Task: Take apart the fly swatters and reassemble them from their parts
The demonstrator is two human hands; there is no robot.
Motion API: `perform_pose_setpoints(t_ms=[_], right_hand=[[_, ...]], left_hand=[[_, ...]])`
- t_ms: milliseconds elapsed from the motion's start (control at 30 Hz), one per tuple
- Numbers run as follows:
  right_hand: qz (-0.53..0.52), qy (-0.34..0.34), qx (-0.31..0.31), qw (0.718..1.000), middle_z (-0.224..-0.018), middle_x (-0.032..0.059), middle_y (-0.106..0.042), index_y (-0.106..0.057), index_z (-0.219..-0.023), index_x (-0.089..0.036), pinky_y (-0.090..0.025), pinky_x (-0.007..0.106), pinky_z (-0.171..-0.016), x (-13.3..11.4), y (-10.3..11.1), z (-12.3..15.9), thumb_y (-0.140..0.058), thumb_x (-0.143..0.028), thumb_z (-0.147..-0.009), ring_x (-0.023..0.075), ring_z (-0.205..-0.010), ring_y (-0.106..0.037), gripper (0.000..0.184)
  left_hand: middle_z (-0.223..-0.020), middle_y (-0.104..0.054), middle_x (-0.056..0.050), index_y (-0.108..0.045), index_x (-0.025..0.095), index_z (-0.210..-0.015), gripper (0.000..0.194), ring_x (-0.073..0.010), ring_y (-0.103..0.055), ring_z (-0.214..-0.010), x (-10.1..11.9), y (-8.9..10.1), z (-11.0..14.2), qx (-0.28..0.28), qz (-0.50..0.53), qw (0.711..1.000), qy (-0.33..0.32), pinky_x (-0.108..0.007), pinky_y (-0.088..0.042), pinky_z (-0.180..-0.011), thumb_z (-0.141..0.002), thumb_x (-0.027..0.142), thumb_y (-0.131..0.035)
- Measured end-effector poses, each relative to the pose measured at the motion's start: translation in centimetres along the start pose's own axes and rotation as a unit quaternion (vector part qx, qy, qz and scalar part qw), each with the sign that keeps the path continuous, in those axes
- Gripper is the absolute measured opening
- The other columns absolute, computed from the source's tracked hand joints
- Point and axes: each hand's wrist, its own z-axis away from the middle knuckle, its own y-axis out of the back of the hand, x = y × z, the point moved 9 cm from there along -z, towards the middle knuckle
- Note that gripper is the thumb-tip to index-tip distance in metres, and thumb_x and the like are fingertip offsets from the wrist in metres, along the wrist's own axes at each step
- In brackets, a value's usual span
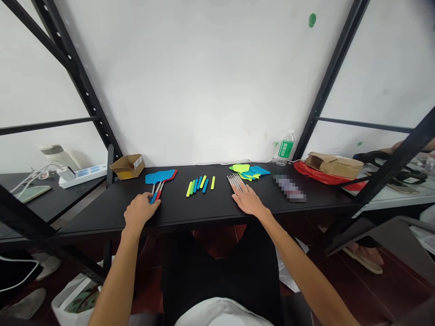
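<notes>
My left hand [141,209] is closed about the handles of a few fly swatters at the left of the table. Their flat blue heads [159,176] overlap, with a red edge [173,174] showing beneath; thin metal stems join heads to blue and red handles. My right hand [248,200] lies with fingers stretched over a fanned row of silver metal rods [235,180]. Between the hands lie several yellow, green and blue handle tubes [200,184]. Just beyond the rods is a pile of loose yellow-green heads [239,168] and blue heads [255,171].
An open cardboard box [128,166] stands at the back left of the black table [204,208]. A water bottle [285,148] is by the wall, with a blurred item [289,187] in front. Farther right are a red bag [326,175] and brown packaging [335,165]. Black posts flank the table.
</notes>
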Motion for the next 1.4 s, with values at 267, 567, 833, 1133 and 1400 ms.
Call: perform_pose_setpoints(t_ms=[267, 567, 833, 1133, 1400], right_hand=[[-0.039, -0.035, 0.013, 0.999, -0.165, 0.0161, -0.015, -0.026, -0.158, -0.022, -0.017, 0.058, -0.114, -5.5, -1.4, -0.2, -0.023, -0.054, -0.100, 0.0443, -0.148, -0.017, 0.066], [-0.104, -0.023, 0.106, 0.989, -0.166, 0.0090, -0.017, -0.029, -0.156, -0.032, -0.018, 0.057, -0.116, -3.1, 2.1, -2.0, -0.020, -0.067, -0.097, 0.0422, -0.150, -0.015, 0.069], [0.000, -0.073, 0.028, 0.997, -0.164, 0.0086, -0.023, -0.040, -0.151, -0.037, -0.009, 0.070, -0.112, 5.4, 2.3, -11.2, -0.036, -0.070, -0.092, 0.0445, -0.149, -0.013, 0.068], [0.026, -0.120, 0.050, 0.991, -0.160, 0.0094, -0.032, -0.045, -0.148, -0.038, -0.016, 0.075, -0.107, 7.5, 0.8, -7.7, -0.028, -0.051, -0.099, 0.0474, -0.145, -0.023, 0.053], [0.056, -0.114, 0.153, 0.980, -0.155, 0.0122, -0.041, -0.058, -0.138, -0.028, -0.013, 0.074, -0.109, 6.0, 2.7, -4.1, -0.037, -0.041, -0.098, 0.0460, -0.144, -0.024, 0.046]], left_hand=[[-0.124, -0.064, -0.014, -0.061, 0.023, -0.125, 0.054, -0.0381, -0.062, -0.109, 0.0, 0.1, 0.0, 0.001, 0.007, 1.000, -0.003, -0.046, -0.050, -0.084, -0.083, 0.056, -0.053], [-0.123, -0.065, -0.012, -0.062, 0.023, -0.124, 0.053, -0.0370, -0.062, -0.108, -0.2, 0.1, 0.1, 0.006, 0.021, 1.000, -0.002, -0.044, -0.051, -0.082, -0.082, 0.056, -0.054], [-0.125, -0.064, -0.010, -0.062, 0.027, -0.124, 0.051, -0.0366, -0.062, -0.108, -0.6, 0.0, 0.1, 0.011, 0.031, 0.999, 0.013, -0.044, -0.050, -0.083, -0.083, 0.056, -0.053], [-0.123, -0.065, -0.009, -0.064, 0.028, -0.123, 0.052, -0.0363, -0.063, -0.106, -0.9, 0.1, 0.1, 0.013, 0.049, 0.999, 0.013, -0.044, -0.050, -0.083, -0.081, 0.057, -0.055], [-0.126, -0.064, -0.008, -0.062, 0.029, -0.125, 0.053, -0.0370, -0.061, -0.109, -0.8, 0.1, 0.0, 0.001, 0.050, 0.998, 0.025, -0.047, -0.050, -0.085, -0.081, 0.058, -0.054]])
